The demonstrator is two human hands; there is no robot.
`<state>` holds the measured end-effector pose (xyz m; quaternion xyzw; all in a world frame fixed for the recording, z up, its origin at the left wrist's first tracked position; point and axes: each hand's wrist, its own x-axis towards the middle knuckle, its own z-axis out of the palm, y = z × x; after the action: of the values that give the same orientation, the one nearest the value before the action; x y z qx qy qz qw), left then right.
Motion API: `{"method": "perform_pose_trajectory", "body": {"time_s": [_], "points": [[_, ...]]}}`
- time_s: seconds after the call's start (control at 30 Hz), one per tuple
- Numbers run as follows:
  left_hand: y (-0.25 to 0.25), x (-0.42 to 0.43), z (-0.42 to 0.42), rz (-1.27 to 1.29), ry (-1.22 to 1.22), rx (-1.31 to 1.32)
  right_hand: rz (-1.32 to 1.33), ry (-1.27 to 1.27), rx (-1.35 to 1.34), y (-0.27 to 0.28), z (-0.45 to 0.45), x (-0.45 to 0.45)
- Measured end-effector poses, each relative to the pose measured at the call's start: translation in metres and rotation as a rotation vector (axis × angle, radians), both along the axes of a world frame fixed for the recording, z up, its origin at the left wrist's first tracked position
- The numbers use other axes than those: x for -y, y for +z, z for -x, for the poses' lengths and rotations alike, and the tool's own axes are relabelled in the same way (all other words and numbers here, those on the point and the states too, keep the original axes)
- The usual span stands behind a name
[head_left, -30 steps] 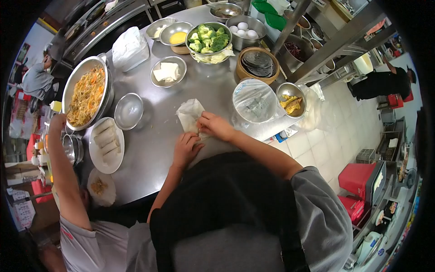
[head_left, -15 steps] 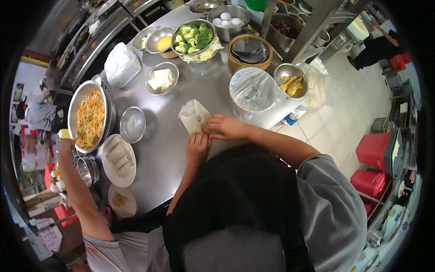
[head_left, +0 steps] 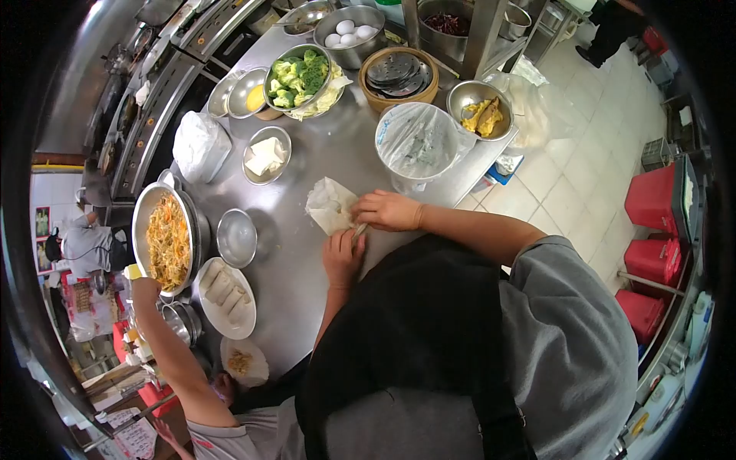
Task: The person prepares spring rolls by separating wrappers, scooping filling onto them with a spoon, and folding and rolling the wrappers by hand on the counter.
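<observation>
A thin pale spring roll wrapper [head_left: 328,204] lies on the steel table right in front of me, its near edge partly folded over into a roll. My left hand [head_left: 343,257] has its fingers curled on the near end of that roll. My right hand [head_left: 389,211] presses on the wrapper's right side, its fingers bent over the folded edge. The filling inside is hidden by the wrapper and my fingers. To the left, an oval white plate [head_left: 248,325] bears several finished spring rolls [head_left: 228,291].
A co-worker's hand [head_left: 146,289] is at the large bowl of shredded vegetable filling [head_left: 168,238]; a filled wrapper [head_left: 244,362] lies near that person. Around me stand an empty metal bowl [head_left: 237,238], tofu-like white blocks [head_left: 266,156], broccoli [head_left: 299,78], a bamboo steamer [head_left: 370,93] and a plastic-covered bowl [head_left: 418,146].
The camera view has shifted and turned slightly. My fingers have folded the wrapper's near edge further over. The co-worker's hand has moved down to the filling bowl's near rim.
</observation>
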<state>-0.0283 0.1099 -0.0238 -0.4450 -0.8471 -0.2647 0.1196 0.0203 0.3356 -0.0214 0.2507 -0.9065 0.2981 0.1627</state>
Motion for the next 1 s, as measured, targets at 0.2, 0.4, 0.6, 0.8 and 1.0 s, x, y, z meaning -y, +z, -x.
{"method": "perform_pose_trajectory", "body": {"time_s": [0.2, 0.4, 0.6, 0.8, 1.0], "points": [[0.033, -0.028, 0.024, -0.150, 0.121, 0.217, 0.091, 0.046, 0.040, 0.004, 0.000, 0.001], [0.053, -0.043, 0.082, 0.245, -0.280, 0.156, 0.112, 0.023, 0.076, 0.011, -0.006, 0.000], [0.045, -0.040, 0.098, 0.277, -0.350, 0.199, 0.146, -0.011, 0.062, 0.010, -0.011, 0.002], [0.032, -0.022, 0.110, 0.155, -0.260, 0.340, 0.124, -0.055, 0.071, 0.003, -0.012, 0.004], [0.030, -0.013, 0.101, 0.064, -0.116, 0.242, 0.094, -0.072, 0.028, -0.003, -0.012, 0.006]]}}
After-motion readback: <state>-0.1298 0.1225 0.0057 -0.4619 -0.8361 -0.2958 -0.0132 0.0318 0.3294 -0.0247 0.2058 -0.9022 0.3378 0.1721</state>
